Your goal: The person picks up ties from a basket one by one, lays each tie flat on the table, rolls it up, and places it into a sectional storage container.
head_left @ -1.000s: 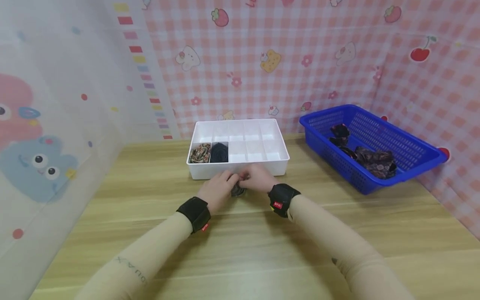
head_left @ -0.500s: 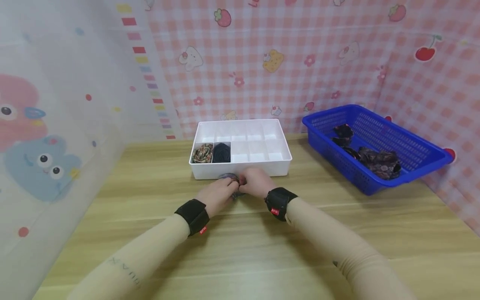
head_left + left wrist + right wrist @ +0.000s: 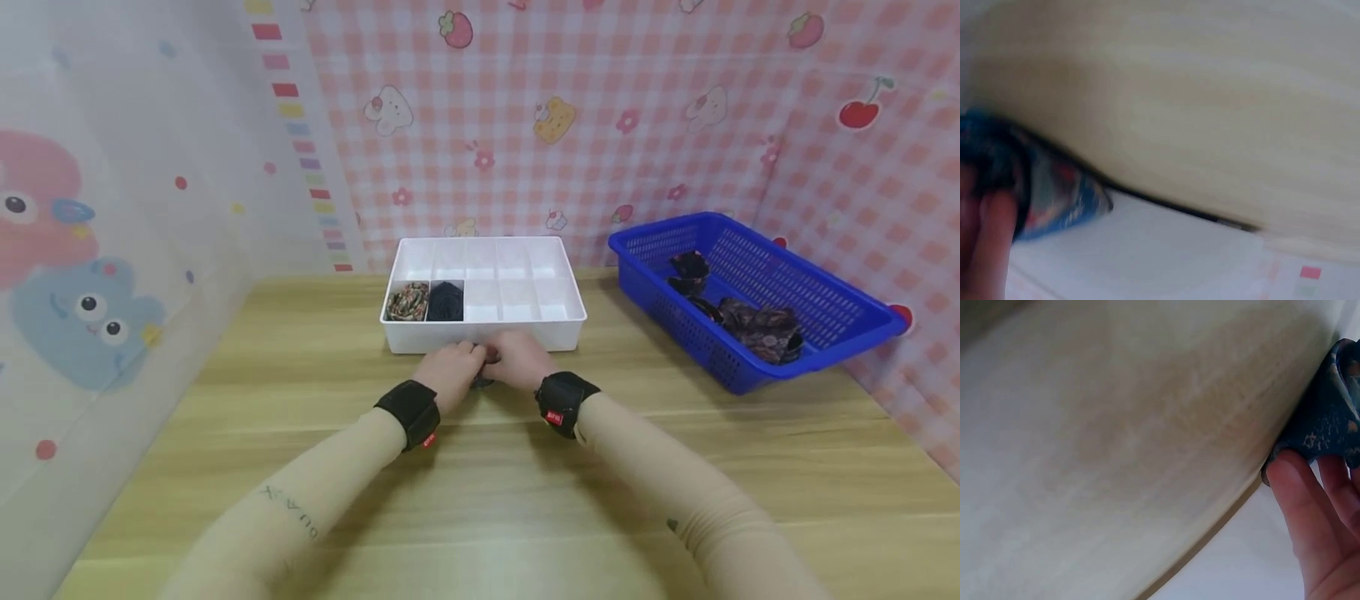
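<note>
Just in front of the white divided box (image 3: 487,336), both hands hold one dark blue patterned cloth (image 3: 482,382), mostly covered by the fingers in the head view. My left hand (image 3: 450,372) grips it from the left, my right hand (image 3: 517,360) from the right. Rolled layers and a pointed, dark-edged flap of the blue cloth (image 3: 1066,194) show in the blurred left wrist view. Seen from the right wrist, the thumb and fingers pinch the lower edge of the rolled cloth (image 3: 1316,428). Its exact kind cannot be told.
Two front-left compartments hold a rolled multicoloured patterned cloth (image 3: 408,302) and a rolled black cloth (image 3: 446,302). At the right stands a blue perforated basket (image 3: 810,287) with several dark patterned cloths (image 3: 761,327). Checked sheeting (image 3: 487,125) hangs behind the wooden table (image 3: 480,500).
Part of the cloth spread out left of the fingers half a second ago; now it is gathered between the hands. The left hand has moved slightly right, closer to the right hand.
</note>
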Action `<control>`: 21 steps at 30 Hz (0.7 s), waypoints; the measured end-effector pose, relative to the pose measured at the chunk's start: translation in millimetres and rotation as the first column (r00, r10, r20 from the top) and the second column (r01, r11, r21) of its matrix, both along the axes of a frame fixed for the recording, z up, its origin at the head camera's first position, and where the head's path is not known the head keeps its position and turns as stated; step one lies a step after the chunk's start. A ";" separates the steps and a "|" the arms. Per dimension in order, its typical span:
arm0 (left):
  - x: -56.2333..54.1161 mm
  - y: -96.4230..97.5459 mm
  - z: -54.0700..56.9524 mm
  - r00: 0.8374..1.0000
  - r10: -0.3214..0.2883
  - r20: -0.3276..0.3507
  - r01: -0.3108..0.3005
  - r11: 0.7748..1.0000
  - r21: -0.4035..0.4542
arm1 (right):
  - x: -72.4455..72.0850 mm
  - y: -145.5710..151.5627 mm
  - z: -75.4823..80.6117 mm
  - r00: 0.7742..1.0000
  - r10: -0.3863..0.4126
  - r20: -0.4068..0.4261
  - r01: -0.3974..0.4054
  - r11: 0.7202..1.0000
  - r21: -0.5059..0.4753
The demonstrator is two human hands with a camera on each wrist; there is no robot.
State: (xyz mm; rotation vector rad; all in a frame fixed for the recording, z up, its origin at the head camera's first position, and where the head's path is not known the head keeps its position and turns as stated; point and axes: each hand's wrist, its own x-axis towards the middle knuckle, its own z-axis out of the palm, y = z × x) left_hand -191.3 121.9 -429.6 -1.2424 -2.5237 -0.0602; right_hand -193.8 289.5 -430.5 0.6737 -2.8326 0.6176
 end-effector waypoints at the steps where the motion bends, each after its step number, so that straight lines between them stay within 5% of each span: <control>1: -2.3 -3.0 2.0 1.000 -0.024 0.019 0.024 1.000 0.000 | -0.7 0.6 1.0 1.000 -0.010 0.008 0.010 1.000 -0.005; 4: -8.5 -12.3 4.8 0.993 -0.105 0.047 0.106 0.994 -0.011 | -0.9 2.3 2.7 0.999 -0.042 0.024 0.042 0.999 -0.014; 6: -11.1 -16.6 3.2 0.986 -0.165 0.003 0.165 0.985 -0.055 | -0.4 2.6 2.7 0.999 -0.051 0.017 0.051 0.999 0.008; 10: -10.4 -21.1 -5.1 0.939 -0.250 -0.235 0.216 0.963 -0.161 | 0.9 -1.2 1.3 1.000 -0.001 -0.020 0.003 0.997 0.074; 13: -8.4 -22.8 -10.0 0.903 -0.235 -0.361 0.193 0.970 -0.148 | 1.1 -4.6 0.1 0.999 0.035 -0.021 -0.033 0.996 0.086; 16: -11.7 -23.7 -11.0 0.920 -0.195 -0.339 0.179 0.981 -0.077 | 2.3 -4.6 0.2 0.999 0.038 -0.008 -0.037 0.997 0.071; 19: -20.0 -26.5 -7.8 0.964 -0.178 -0.196 0.184 0.983 0.012 | 4.7 -2.7 1.4 0.997 0.067 -0.026 -0.065 0.995 0.080; 21: -26.3 -29.9 -4.4 0.977 -0.201 -0.076 0.206 0.977 0.063 | 6.4 -1.4 2.7 0.992 0.114 -0.052 -0.109 0.990 0.090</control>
